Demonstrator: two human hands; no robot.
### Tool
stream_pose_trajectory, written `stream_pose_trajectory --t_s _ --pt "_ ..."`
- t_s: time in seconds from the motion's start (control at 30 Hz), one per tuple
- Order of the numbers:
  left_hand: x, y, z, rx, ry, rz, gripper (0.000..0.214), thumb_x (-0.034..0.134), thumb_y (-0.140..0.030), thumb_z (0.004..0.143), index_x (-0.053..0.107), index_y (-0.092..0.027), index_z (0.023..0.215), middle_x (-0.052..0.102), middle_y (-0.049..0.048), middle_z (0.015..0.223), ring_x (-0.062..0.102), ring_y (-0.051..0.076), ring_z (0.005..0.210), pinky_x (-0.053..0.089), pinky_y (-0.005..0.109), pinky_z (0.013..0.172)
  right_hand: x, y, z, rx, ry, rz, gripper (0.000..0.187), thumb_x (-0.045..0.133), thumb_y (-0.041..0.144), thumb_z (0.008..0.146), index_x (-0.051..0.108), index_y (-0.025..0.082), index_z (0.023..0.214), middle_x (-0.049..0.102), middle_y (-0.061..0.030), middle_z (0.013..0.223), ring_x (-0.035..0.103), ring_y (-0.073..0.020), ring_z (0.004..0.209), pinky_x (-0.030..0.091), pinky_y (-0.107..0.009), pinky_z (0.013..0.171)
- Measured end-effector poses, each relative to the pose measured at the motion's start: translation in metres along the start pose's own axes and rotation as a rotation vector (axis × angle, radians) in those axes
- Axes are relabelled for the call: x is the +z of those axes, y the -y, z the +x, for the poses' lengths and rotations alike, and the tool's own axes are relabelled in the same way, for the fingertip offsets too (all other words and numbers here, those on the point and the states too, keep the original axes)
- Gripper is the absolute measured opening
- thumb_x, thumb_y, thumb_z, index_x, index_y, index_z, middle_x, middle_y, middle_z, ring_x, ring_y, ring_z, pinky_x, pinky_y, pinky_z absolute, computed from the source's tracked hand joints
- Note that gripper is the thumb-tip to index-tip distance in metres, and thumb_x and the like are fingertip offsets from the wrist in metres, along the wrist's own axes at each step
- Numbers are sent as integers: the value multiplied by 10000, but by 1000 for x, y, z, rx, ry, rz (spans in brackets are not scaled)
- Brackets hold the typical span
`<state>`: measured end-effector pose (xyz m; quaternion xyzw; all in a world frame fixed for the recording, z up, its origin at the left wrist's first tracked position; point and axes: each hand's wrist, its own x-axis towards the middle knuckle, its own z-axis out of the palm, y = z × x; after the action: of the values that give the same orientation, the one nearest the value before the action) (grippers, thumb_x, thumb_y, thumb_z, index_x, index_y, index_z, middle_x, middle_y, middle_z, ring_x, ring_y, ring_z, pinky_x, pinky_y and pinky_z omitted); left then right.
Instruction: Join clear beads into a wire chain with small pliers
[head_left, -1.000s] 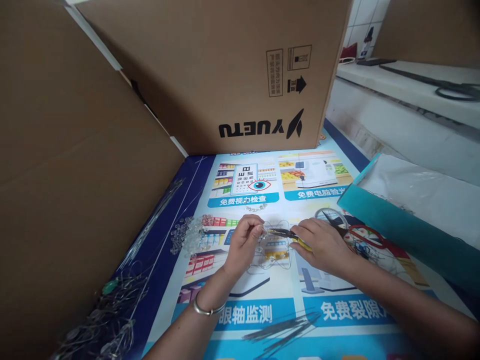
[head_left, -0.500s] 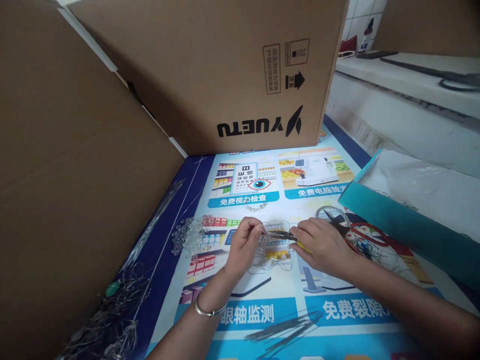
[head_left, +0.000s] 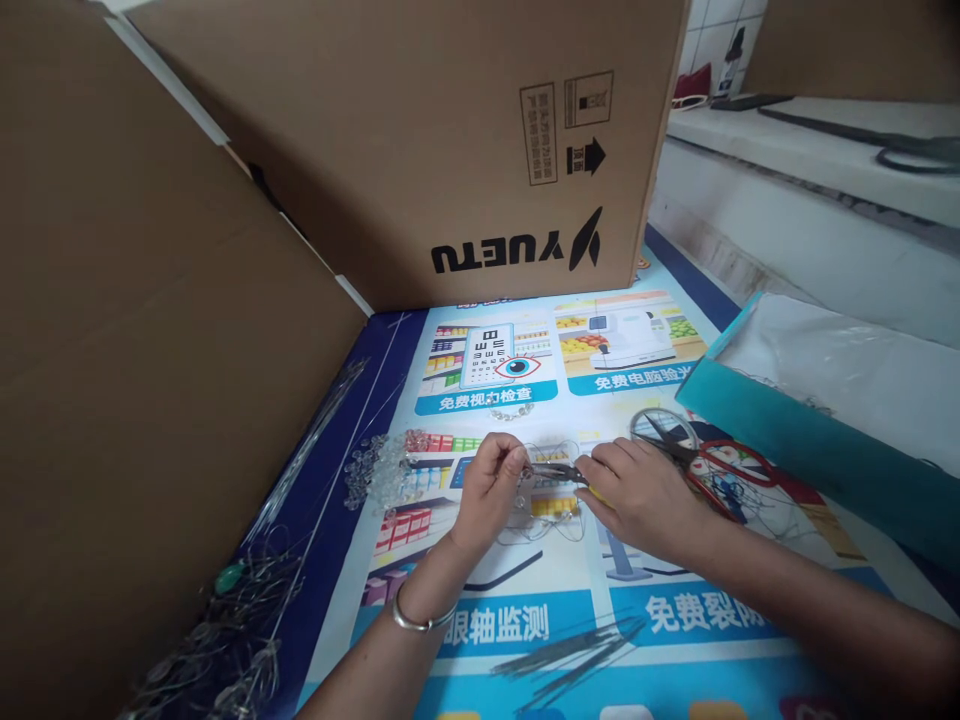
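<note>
Pliers (head_left: 556, 472) edged toward nine o'clock, clamped in right fingers (head_left: 604, 464). Left fingers (head_left: 513, 461) pinch beaded wire (head_left: 556, 519), looping toward four o'clock.

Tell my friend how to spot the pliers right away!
Find the big cardboard panel with upside-down YUETU, then look below it for two bare hands. The pliers are in the right hand, dark nose pointing toward the left hand. Their yellow handle sets them apart from the red-handled scissors nearby.
</note>
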<state>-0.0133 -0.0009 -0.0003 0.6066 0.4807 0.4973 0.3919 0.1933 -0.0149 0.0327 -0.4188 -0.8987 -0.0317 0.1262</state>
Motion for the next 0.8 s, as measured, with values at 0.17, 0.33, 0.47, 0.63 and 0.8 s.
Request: stream_pose_trajectory --t_s 0.17,0.33,0.47,0.63,0.8 --pt "0 1 0 26 -3 23 168 472 -321 874 511 -169 812 528 9 745 489 122 694 394 240 660 1 1 0 8 -5 -3 239 491 326 859 578 178 1026 582 -98 888 502 -232 843 349 -358 741" --pt "-1 0 0 35 14 49 155 474 -302 875 512 -168 808 529 8 742 488 121 694 391 238 663 0 4 1 22 36 -12 248 467 335 872 572 184 1039 580 -94 877 503 -234 838 348 -359 722" --pt "-1 0 0 38 20 61 145 468 -286 879 511 -167 809 532 11 748 489 121 698 392 240 666 -2 4 1 21 64 -10 250 462 346 872 572 181 1025 577 -94 871 502 -236 831 348 -357 708" --pt "0 1 0 37 20 49 147 472 -292 876 510 -168 808 538 9 745 495 119 688 397 241 660 -3 4 2 26 82 -15 248 450 353 874 576 178 998 578 -94 864 503 -235 820 347 -354 691" --pt "0 3 0 29 32 45 143 468 -287 879 507 -168 810 528 4 728 489 114 670 393 234 643 -3 3 1 44 87 5 251 443 344 878 580 181 1011 577 -94 870 502 -225 827 350 -339 696"
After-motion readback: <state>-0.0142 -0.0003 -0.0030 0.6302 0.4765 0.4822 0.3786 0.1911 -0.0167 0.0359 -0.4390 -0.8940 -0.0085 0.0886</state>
